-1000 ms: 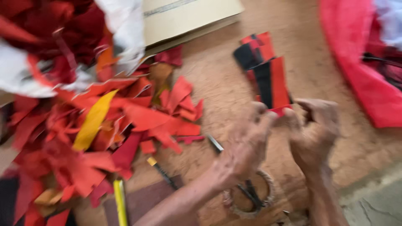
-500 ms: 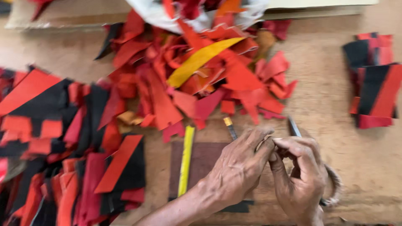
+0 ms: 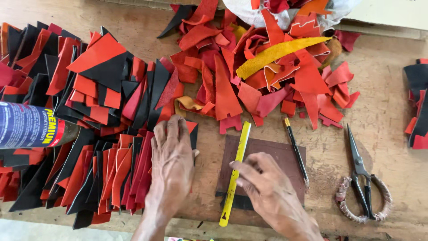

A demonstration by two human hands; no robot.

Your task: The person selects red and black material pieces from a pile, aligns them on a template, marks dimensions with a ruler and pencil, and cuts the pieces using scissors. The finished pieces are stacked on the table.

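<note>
tabletop (image 3: pixel 383 111) – bare wood, worn and matt | red and black pieces (image 3: pixel 102 134) – leather-like, smooth, slight sheen | scrap heap (image 3: pixel 267 76) – same stuff, curled, duller undersides | brown mat (image 3: pixel 267 165) – matt, flat | ruler (image 3: pixel 236 172) – yellow, glossy | scissors (image 3: pixel 359 169) – dark metal, handles wrapped in cord | can (image 3: pixel 29 125) – glossy printed label

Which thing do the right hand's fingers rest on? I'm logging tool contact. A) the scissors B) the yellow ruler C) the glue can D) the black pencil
B: the right hand has its fingers on the yellow ruler, which lies on the brown leather piece; the scissors lie apart, untouched.
</note>
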